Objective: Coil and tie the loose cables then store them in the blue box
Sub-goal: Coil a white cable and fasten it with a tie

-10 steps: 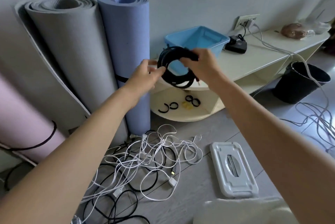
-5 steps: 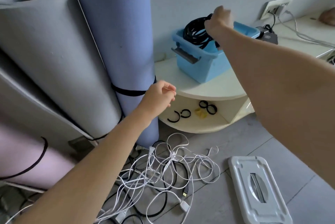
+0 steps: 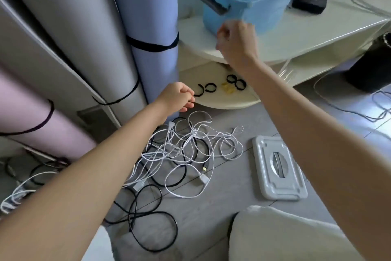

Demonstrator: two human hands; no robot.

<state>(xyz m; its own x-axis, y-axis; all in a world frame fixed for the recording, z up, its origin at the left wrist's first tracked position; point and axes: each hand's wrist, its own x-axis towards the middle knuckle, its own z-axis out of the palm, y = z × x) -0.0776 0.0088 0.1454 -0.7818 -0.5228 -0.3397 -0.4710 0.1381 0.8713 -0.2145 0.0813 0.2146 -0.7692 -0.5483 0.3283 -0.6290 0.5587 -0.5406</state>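
Note:
The blue box (image 3: pixel 262 10) stands on the top of a cream shelf unit (image 3: pixel 317 34); its inside is hidden from here. A tangle of loose white and black cables (image 3: pixel 186 150) lies on the grey floor. Black cable ties (image 3: pixel 236 82) and a yellow piece lie on the lower shelf. My right hand (image 3: pixel 237 43) hangs blurred in front of the box, fingers loosely curled, holding nothing. My left hand (image 3: pixel 176 97) hovers over the far edge of the tangle near the lower shelf, fingers loosely curled and empty.
Rolled mats, grey (image 3: pixel 63 28), blue (image 3: pixel 146 17) and pink (image 3: pixel 38 121), lean on the wall at left. A white box lid (image 3: pixel 278 167) lies on the floor. A black charger (image 3: pixel 310 1) sits behind the box, a black bin (image 3: pixel 372 66) at right.
My right hand carried the coiled black cable to the blue box, released it and drew back empty. My left hand dropped toward the floor cables. The view tilted down.

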